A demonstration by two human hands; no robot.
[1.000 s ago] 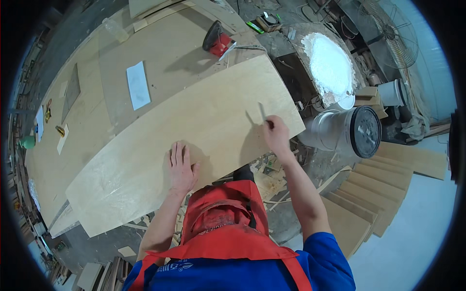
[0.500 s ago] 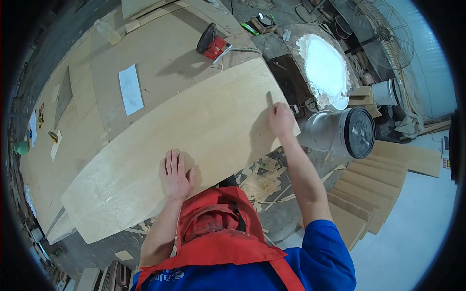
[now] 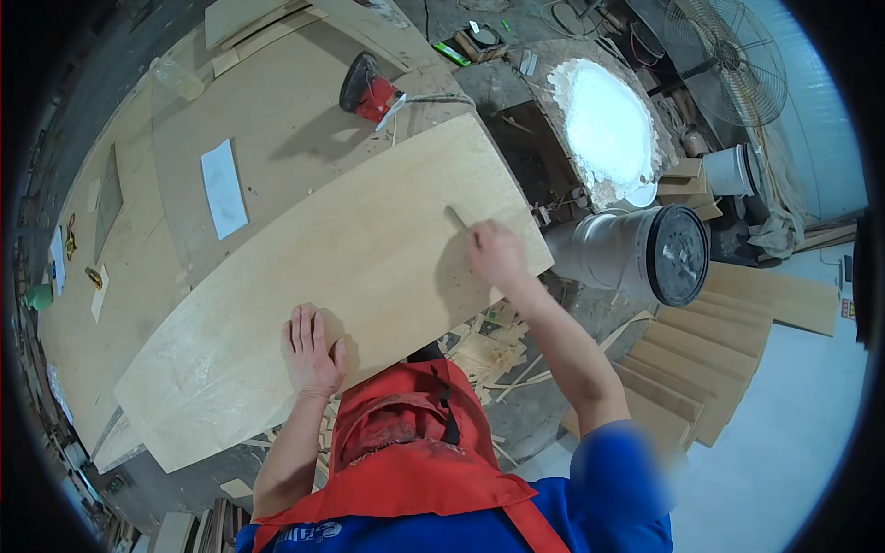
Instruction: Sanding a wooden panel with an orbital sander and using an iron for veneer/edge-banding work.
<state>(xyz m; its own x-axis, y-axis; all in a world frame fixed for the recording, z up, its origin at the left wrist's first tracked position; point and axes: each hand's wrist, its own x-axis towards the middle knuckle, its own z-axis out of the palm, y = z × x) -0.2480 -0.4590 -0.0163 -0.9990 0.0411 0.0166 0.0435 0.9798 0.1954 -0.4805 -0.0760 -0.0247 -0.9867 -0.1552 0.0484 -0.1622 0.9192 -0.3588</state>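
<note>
A long pale plywood panel (image 3: 369,221) with one curved side lies across the workbench, close against my body. My left hand (image 3: 315,355) rests flat on its near edge, fingers stretched out. Over the right part of the panel, my right hand (image 3: 498,256) is closed round a scraper (image 3: 456,218); only its thin, narrow end shows past the fingers, pointing up and left. My fist hides its handle. Whether the scraper touches the wood I cannot tell.
Behind the panel, a red sander (image 3: 373,100) and a white sheet (image 3: 224,189) lie on the workbench (image 3: 277,120). To the right stand a board with white paste (image 3: 604,120), a lidded white bucket (image 3: 608,249), stacked boards (image 3: 710,350) and a fan (image 3: 728,60). Wood scraps (image 3: 489,346) litter the floor.
My right hand has moved left with the scraper, away from the panel's right end. My left hand still lies flat; the whole view has shifted slightly.
</note>
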